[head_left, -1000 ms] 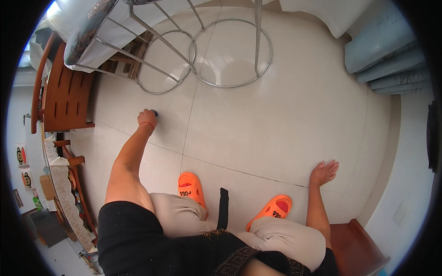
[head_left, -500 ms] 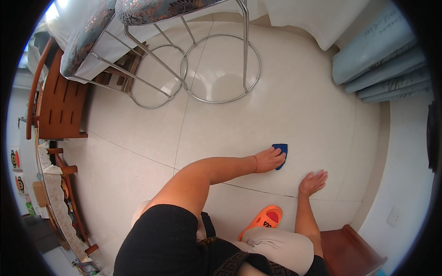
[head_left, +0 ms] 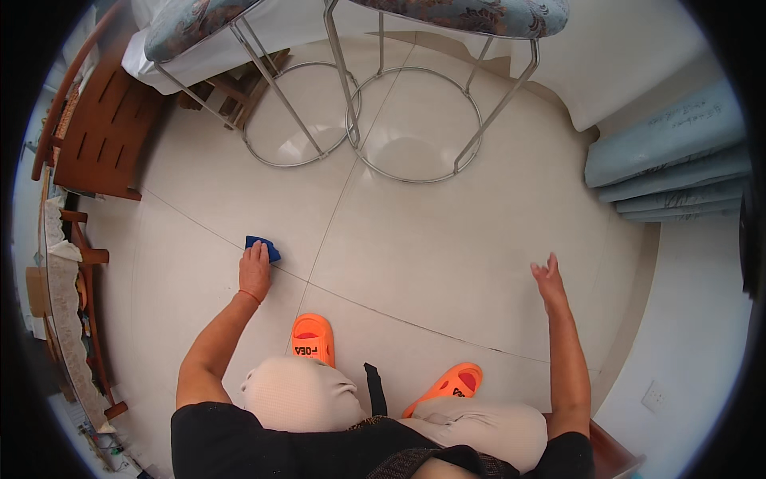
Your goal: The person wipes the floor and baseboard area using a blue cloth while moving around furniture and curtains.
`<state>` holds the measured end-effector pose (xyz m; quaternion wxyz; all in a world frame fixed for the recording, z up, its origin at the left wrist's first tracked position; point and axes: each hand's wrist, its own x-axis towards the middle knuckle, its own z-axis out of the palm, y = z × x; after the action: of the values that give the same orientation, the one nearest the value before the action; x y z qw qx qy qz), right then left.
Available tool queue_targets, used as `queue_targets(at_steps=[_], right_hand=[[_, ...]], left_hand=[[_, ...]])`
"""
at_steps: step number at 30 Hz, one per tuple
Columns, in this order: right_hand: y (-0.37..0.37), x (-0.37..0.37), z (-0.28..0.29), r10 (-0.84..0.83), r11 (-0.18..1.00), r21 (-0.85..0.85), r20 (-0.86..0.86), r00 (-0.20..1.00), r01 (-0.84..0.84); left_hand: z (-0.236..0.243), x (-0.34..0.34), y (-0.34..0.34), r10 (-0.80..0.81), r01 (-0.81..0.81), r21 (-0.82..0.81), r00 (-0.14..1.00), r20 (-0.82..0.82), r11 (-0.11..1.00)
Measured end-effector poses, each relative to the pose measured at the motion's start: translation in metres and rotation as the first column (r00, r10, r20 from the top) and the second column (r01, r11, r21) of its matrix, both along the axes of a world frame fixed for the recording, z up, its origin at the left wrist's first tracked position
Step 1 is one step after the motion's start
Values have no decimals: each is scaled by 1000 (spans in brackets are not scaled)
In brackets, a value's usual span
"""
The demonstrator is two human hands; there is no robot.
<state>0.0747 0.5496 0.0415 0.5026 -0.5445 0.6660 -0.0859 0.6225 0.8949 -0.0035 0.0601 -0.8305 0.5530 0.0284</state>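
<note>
My left hand (head_left: 255,270) presses a small blue cloth (head_left: 265,245) flat against the pale tiled floor (head_left: 447,255), just left of a tile seam. Only the cloth's far edge shows past my fingers. My right hand (head_left: 549,281) is out to the right, fingers spread and lifted a little above the floor, holding nothing. I am crouched low, with my knees and two orange slippers (head_left: 313,339) between my arms.
Two metal-framed stools (head_left: 415,104) with ring bases and patterned cushions stand ahead. A wooden chair (head_left: 100,136) is at the left, folded blue-grey fabric (head_left: 670,160) at the right, and a white cloth-draped edge at the top.
My left hand swept the blue cloth from the left across to the right beside my right hand, and has now come back to the left. The view tilted slightly.
</note>
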Motion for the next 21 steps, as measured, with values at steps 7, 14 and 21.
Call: queue_targets(at_steps=[7,14,21], right_hand=[[-150,248,118,396,758,-635,268,878,-149],[-104,249,134,212,887,-458,533,819,68],[-78,83,113,-48,800,-425,659,751,424]], left_hand=[[-49,-58,-2,115,-118,46,990,77,992],[-53,-55,0,59,-83,154,987,152,985],[-50,-34,5,-16,-28,169,968,252,985]])
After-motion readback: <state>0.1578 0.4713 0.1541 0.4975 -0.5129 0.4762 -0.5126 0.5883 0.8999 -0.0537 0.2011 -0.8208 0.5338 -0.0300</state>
